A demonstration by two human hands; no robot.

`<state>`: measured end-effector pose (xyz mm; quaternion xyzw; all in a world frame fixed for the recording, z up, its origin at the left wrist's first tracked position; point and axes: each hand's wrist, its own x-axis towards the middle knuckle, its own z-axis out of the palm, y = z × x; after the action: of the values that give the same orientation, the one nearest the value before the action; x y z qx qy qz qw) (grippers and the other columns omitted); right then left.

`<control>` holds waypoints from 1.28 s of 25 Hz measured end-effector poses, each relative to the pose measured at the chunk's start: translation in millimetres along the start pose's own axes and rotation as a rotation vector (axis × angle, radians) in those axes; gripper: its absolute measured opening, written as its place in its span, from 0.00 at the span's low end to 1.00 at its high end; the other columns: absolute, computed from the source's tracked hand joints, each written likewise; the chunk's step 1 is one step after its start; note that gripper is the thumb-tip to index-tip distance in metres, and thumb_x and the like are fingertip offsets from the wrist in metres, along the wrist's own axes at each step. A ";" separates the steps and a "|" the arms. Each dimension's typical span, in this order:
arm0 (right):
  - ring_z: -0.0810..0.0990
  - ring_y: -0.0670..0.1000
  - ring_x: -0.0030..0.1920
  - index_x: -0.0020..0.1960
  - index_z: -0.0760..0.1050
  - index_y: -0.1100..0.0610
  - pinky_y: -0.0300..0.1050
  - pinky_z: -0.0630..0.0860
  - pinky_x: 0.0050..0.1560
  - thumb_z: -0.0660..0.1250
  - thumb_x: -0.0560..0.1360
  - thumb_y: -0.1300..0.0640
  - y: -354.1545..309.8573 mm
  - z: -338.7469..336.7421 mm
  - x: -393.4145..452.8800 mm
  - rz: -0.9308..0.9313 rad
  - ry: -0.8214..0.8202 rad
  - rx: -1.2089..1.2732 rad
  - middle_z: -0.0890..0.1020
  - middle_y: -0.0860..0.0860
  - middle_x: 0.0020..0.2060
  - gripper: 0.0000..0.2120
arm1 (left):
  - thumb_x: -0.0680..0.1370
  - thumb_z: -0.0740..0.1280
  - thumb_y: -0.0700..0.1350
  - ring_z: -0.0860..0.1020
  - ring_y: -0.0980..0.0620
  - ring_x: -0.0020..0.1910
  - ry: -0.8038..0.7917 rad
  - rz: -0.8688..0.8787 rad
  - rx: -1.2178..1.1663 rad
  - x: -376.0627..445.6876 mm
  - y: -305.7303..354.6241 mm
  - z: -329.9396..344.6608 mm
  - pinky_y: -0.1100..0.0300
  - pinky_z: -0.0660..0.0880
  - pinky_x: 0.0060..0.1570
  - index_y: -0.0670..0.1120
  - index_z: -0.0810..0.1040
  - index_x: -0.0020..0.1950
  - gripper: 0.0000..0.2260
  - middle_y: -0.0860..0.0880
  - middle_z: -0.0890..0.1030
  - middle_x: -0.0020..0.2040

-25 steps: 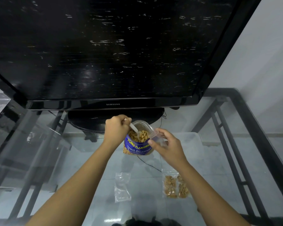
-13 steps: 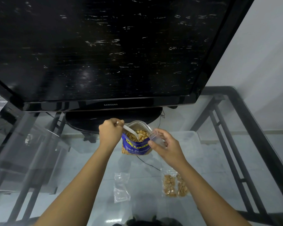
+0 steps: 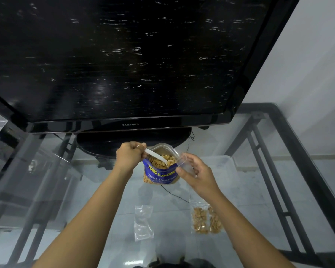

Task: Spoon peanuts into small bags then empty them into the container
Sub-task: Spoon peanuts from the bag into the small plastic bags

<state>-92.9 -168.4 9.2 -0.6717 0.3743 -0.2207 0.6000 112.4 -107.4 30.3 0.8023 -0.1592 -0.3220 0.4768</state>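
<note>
Scooping: I saw the white spoon dipped into the peanuts, its bowl among them.
Peanut pouch: the blue pouch stood open on the glass surface, just before the television.
Left hand: my left hand was clenched on the spoon handle.
Right hand: my right hand pinched a small clear bag, mouth touching the pouch rim.
Nearer bags: one empty bag lay beside two filled bags.
Container: a clear tub showed beneath the glass.
</note>
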 end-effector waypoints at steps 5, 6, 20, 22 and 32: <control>0.77 0.45 0.57 0.59 0.75 0.50 0.36 0.75 0.51 0.73 0.68 0.46 2.3 -3.7 -0.9 -0.041 0.100 -0.033 0.80 0.43 0.55 0.21 | 0.78 0.64 0.44 0.75 0.52 0.34 -0.019 -0.053 -0.077 8.3 -3.1 -4.1 0.62 0.74 0.38 0.44 0.78 0.38 0.10 0.46 0.77 0.31; 0.77 0.44 0.56 0.59 0.75 0.51 0.35 0.74 0.51 0.73 0.68 0.47 0.8 -5.6 -0.7 -0.046 0.133 -0.060 0.80 0.43 0.54 0.22 | 0.78 0.64 0.44 0.75 0.52 0.34 -0.018 -0.061 -0.091 9.0 -3.4 -5.8 0.62 0.74 0.38 0.43 0.78 0.38 0.10 0.46 0.77 0.31; 0.75 0.44 0.49 0.60 0.75 0.54 0.26 0.67 0.46 0.75 0.64 0.44 -20.6 -4.0 21.7 -0.183 0.130 -0.535 0.78 0.46 0.52 0.28 | 0.79 0.63 0.43 0.70 0.54 0.29 0.052 -0.125 -0.205 21.0 1.0 -43.2 0.63 0.70 0.33 0.40 0.78 0.47 0.08 0.47 0.73 0.31; 0.76 0.46 0.50 0.60 0.75 0.55 0.32 0.70 0.48 0.75 0.64 0.43 -20.0 -1.5 23.0 -0.194 0.120 -0.579 0.79 0.48 0.53 0.28 | 0.78 0.63 0.43 0.70 0.54 0.29 0.058 -0.110 -0.217 21.1 6.6 -47.9 0.63 0.70 0.34 0.42 0.77 0.42 0.08 0.47 0.73 0.31; 0.75 0.45 0.49 0.59 0.75 0.53 0.36 0.71 0.47 0.74 0.65 0.43 -30.7 13.2 30.9 -0.240 0.083 -0.598 0.79 0.47 0.49 0.26 | 0.78 0.64 0.45 0.73 0.54 0.34 -0.009 0.024 -0.142 21.9 40.4 -46.8 0.63 0.72 0.37 0.42 0.80 0.44 0.08 0.47 0.77 0.33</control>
<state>-56.5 -183.7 31.9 -0.8479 0.3648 -0.1974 0.3301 161.9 -108.8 73.2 0.7630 -0.1480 -0.3302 0.5356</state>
